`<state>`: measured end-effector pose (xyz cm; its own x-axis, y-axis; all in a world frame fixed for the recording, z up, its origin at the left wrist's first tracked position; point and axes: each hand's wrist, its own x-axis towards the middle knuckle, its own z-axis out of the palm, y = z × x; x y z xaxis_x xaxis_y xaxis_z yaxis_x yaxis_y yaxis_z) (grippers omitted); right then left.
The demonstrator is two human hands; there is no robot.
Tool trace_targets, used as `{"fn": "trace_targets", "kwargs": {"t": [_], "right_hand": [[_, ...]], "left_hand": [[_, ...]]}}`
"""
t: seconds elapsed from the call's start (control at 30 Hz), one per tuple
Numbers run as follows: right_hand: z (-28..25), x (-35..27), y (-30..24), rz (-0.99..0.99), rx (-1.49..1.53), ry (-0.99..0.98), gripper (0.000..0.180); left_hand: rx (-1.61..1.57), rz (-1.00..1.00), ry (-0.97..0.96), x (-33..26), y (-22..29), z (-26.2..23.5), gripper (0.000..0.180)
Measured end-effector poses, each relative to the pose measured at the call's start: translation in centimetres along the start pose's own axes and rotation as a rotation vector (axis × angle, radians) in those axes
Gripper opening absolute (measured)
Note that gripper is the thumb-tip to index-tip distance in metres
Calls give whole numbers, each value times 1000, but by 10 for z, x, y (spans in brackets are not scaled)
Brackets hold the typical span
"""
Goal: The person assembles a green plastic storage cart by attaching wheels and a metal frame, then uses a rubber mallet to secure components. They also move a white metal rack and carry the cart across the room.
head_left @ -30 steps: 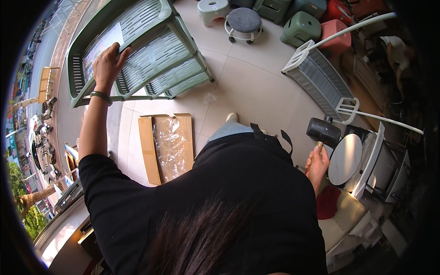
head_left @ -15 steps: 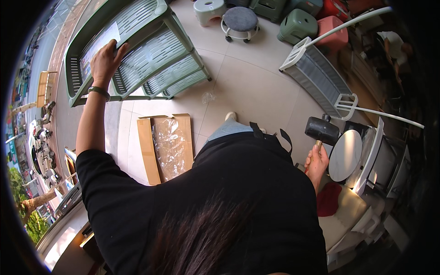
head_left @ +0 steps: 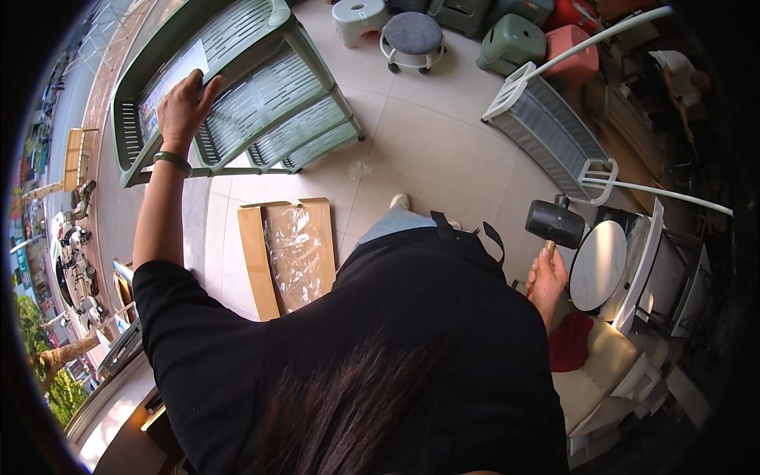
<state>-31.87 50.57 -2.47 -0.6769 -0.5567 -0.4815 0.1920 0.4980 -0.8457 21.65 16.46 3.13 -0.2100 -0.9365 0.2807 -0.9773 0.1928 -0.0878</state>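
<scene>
My left hand (head_left: pixel 184 109) grips the front rim of a green plastic shelf rack (head_left: pixel 317 67) at its top tier, the thumb apart from the fingers and the fingertips partly hidden. Slotted shelves are stacked below that tier. A printed sheet (head_left: pixel 190 62) lies in the top tier beside the hand. Off to the right, my right hand (head_left: pixel 548 279) is closed round the handle of a rubber mallet (head_left: pixel 556 223). The black head is uppermost, and a short piece of light handle shows beneath it.
An open cardboard box (head_left: pixel 257 261) with clear plastic (head_left: pixel 294 253) lies on the floor near my body. Several stools, including a grey round one (head_left: pixel 413 33), stand at the back. A grey fabric rack (head_left: pixel 546 131) and a round white top (head_left: pixel 598 265) are on the right. Another person (head_left: pixel 679 79) is far right.
</scene>
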Motion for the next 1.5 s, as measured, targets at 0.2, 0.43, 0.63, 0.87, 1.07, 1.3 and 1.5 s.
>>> {"fn": "trace_targets", "kwargs": {"t": [0.2, 0.43, 0.63, 0.87, 1.07, 1.3, 1.5], "right_hand": [[1, 1, 3, -9, -1, -22, 17], [-1, 5, 10, 28, 9, -4, 19], [0, 6, 7, 9, 8, -34, 20], [2, -8, -6, 2, -20, -78, 20], [-8, 0, -5, -12, -4, -97, 21], [-26, 14, 4, -14, -11, -58, 19], [-59, 25, 7, -27, 30, -44, 18]], "left_hand": [[4, 8, 15, 5, 3, 2, 52], [-17, 32, 11, 3, 2, 1, 51], [-58, 75, 23, -2, 24, -7, 51], [-179, 275, 115, -14, 64, -30, 50], [-188, 421, 152, -13, 110, -24, 49], [-291, 479, 192, 13, 193, -16, 49], [-313, 576, 151, 39, 267, -15, 56]]}}
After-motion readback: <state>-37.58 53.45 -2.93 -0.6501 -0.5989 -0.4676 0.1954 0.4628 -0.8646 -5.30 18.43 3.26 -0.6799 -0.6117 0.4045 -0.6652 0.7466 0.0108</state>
